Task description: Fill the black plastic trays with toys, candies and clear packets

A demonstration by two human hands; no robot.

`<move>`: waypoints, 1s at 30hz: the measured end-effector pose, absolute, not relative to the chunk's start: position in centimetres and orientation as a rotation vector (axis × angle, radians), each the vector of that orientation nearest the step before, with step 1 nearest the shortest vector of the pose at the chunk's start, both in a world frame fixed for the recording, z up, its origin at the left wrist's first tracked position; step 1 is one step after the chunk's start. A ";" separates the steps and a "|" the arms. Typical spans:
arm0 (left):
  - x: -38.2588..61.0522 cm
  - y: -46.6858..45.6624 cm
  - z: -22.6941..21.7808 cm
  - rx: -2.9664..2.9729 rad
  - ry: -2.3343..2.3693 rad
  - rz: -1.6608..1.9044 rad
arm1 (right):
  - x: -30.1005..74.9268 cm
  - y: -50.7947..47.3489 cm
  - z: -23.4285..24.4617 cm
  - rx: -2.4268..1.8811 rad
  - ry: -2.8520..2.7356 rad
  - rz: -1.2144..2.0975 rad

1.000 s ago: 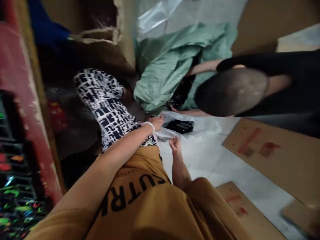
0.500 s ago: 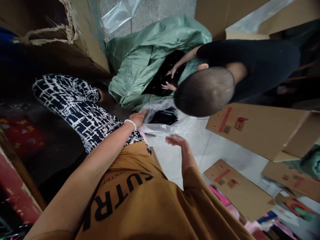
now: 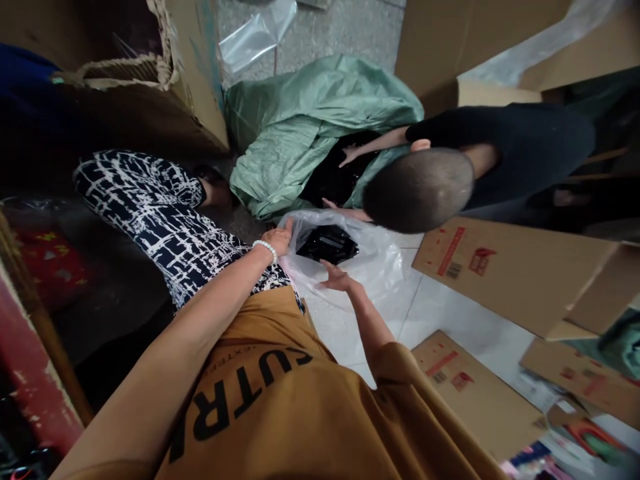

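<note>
A clear plastic bag (image 3: pixel 377 257) stands with its mouth spread, holding shiny black items (image 3: pixel 330 244) whose kind I cannot make out. My left hand (image 3: pixel 277 241), with a beaded bracelet at the wrist, is closed on the left edge of the bag. At the bag's near side, my right hand (image 3: pixel 336 276) has its fingers apart, next to the black items. Just beyond lies a large green woven sack (image 3: pixel 280 153), its opening full of similar black pieces (image 3: pixel 333 175).
A co-worker in a dark shirt (image 3: pixel 515 150) leans in from the right, one hand (image 3: pixel 353 155) over the sack's contents. Cardboard boxes (image 3: pixel 520 267) and a flat carton (image 3: pixel 475 393) lie at right. A torn carton (image 3: pixel 200 87) stands at upper left.
My right hand has moved left and forward to the bag's near side. The bag's mouth is wider and more black items show. The co-worker's hands have shifted apart.
</note>
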State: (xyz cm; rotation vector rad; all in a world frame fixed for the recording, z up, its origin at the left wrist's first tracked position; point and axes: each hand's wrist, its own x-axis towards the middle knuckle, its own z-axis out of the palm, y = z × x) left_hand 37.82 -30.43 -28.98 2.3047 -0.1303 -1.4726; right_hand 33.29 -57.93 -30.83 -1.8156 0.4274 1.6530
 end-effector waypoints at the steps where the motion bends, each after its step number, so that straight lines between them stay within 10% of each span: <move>1: 37.8 -30.6 -29.2 2.314 -0.117 -1.470 | 32.7 -58.7 -30.7 -1.744 0.404 1.740; 17: 38.9 -30.6 -28.5 2.408 -0.033 -1.362 | 29.8 -60.8 -28.1 -1.906 0.038 2.228; 30: 39.3 -30.5 -28.2 2.446 -0.031 -1.267 | 32.0 -64.1 -31.3 -2.788 0.651 1.239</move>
